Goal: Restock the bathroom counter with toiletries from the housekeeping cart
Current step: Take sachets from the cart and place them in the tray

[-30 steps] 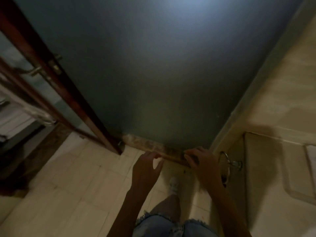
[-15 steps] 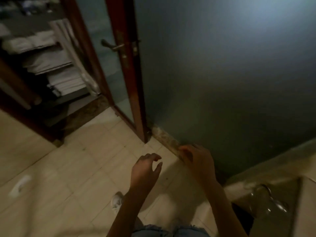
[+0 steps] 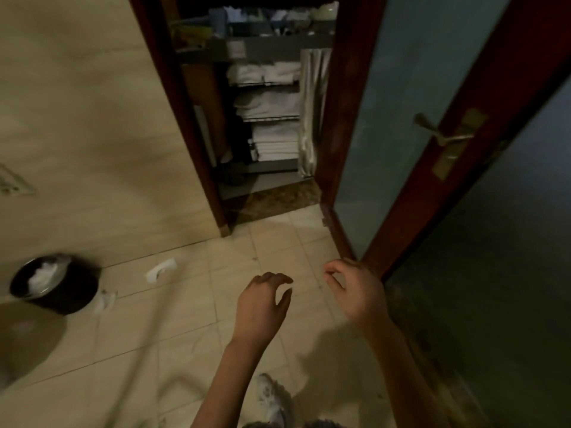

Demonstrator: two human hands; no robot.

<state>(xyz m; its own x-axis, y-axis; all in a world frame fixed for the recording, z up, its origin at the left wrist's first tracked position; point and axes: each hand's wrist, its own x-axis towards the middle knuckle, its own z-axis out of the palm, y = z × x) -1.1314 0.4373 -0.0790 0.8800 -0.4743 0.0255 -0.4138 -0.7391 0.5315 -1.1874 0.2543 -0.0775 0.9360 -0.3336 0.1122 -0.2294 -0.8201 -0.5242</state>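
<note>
The left hand and right hand are held loosely curled and empty, while the toiletries, judged small, light and slippery, are seen atop the far housekeeping cart, best gripped around their bodies.

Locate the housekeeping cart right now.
Head view, top centre: the housekeeping cart stands just beyond the open doorway, left of the glass door, with folded white towels on its shelves.

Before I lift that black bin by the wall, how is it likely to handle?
The black bin probably lifts light: only crumpled white paper shows inside. It has no lid, so tilting it would likely spill that paper. Its round wall looks smooth, so it may slip or roll if tipped.
</note>
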